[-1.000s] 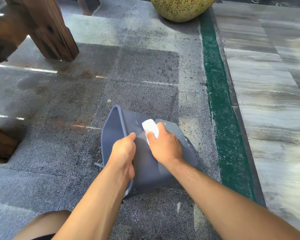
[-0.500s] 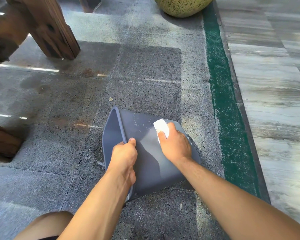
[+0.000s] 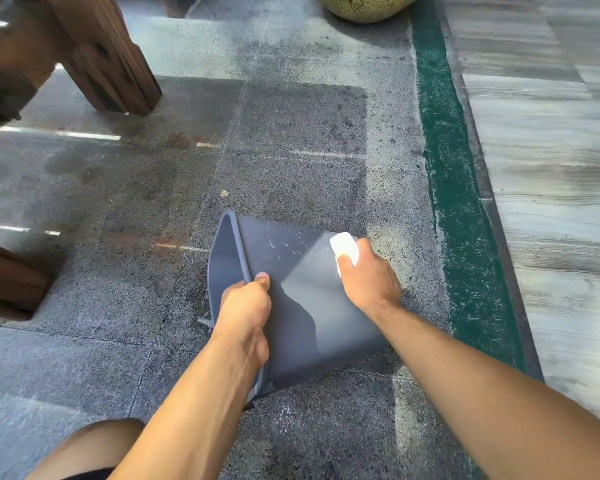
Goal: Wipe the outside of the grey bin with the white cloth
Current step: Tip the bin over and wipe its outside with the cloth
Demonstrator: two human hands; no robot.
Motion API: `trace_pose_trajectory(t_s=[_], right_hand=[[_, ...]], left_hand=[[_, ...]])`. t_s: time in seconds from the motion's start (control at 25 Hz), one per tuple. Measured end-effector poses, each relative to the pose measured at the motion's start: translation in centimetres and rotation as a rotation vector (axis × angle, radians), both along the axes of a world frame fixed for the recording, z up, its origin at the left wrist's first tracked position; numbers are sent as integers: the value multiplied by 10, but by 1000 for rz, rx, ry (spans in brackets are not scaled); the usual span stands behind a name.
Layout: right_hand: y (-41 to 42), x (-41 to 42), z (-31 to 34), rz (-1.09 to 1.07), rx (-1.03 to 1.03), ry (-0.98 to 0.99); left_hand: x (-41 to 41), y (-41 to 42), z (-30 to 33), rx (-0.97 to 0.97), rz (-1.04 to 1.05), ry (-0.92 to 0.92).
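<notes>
One grey bin point(image 3: 302, 306) lies on its side on the speckled stone floor point(image 3: 118, 209), its open mouth turned to the left and its base toward the right. The left hand point(image 3: 245, 306) grips the rim of the bin, thumb on the outer wall and the other fingers curled over the edge into the opening. The right hand point(image 3: 369, 277) presses one folded white cloth point(image 3: 343, 247) against the upper outer wall of the bin, near its far right corner; its fingers are curled round the cloth, so only the front end of the cloth shows past them. Pale scratches and specks mark the wall just left of the cloth.

A green strip point(image 3: 454, 202) runs along the floor to the right of the bin, with pale streaked paving point(image 3: 551, 202) beyond it. Two wooden legs are in view on the left: one point(image 3: 101, 53) at upper left, another point(image 3: 4, 282) at the left edge. One round speckled pot point(image 3: 368, 6) stands at the top. A bare knee point(image 3: 94, 448) shows at the bottom.
</notes>
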State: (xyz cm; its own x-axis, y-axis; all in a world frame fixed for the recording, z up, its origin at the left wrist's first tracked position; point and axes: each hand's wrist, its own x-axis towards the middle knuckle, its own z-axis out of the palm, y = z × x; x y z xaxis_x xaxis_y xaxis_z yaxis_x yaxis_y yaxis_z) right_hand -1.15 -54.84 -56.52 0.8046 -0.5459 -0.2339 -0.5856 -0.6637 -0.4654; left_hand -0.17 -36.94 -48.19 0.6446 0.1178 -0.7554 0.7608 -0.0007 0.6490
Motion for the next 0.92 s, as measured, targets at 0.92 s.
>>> trace_pose_trajectory(t_s=[0.92], right_hand=[[-76, -48, -45, -365, 93, 395]], left_hand=[[17, 6, 9, -29, -135, -45]])
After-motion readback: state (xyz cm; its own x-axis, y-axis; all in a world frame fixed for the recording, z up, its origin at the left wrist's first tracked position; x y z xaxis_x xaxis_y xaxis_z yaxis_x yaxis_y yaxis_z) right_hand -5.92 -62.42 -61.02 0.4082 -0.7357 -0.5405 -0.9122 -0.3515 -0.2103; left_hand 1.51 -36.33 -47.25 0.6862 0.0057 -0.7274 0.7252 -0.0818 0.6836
